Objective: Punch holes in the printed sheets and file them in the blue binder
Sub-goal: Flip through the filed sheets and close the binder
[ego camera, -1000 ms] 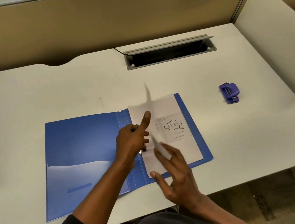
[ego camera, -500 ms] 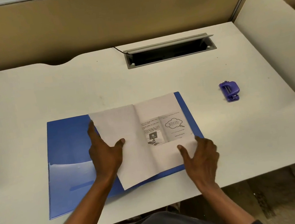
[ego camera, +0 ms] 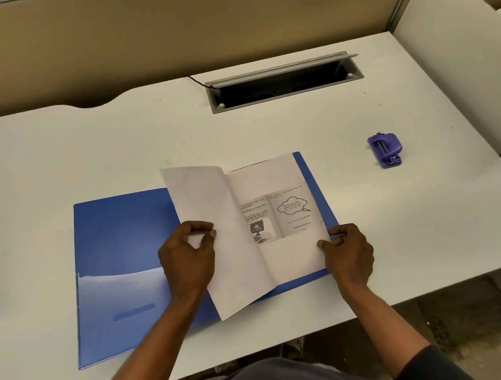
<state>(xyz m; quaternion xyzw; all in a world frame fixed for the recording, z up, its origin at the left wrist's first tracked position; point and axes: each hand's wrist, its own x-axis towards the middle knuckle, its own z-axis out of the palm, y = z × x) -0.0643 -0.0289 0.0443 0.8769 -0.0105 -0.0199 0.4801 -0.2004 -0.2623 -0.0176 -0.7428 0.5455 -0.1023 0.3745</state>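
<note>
Left hand (ego camera: 188, 259): you have it palm down, wrist straight, forearm coming in from the near desk edge. The fingers are curled, and the index and thumb tips meet in a small ring, pinching at the turned sheet (ego camera: 202, 196) near its outer edge. That sheet lies blank side up under your palm, leaning across the fold of the blue binder (ego camera: 121, 240).

Right hand (ego camera: 350, 253): knuckles up, fingers curled in. The thumb lies on the near outer corner of the printed sheet (ego camera: 288, 258), and the fingertips close against the same edge where it meets the binder's cover. It grips that sheet edge. Whether the cover is caught in the grip too cannot be told.

Between your hands, the printed sheet lies flat on the binder's right leaf, showing text, a small picture and a cloud-shaped bubble. Outward from your left hand, the binder's left leaf lies open and flat with its clear pocket at the near end.

Beyond your right hand, well apart and further from you, the purple hole punch (ego camera: 386, 150) sits alone on the white desk (ego camera: 107, 145). Far ahead of both hands, the cable hatch (ego camera: 282, 80) stands open.
</note>
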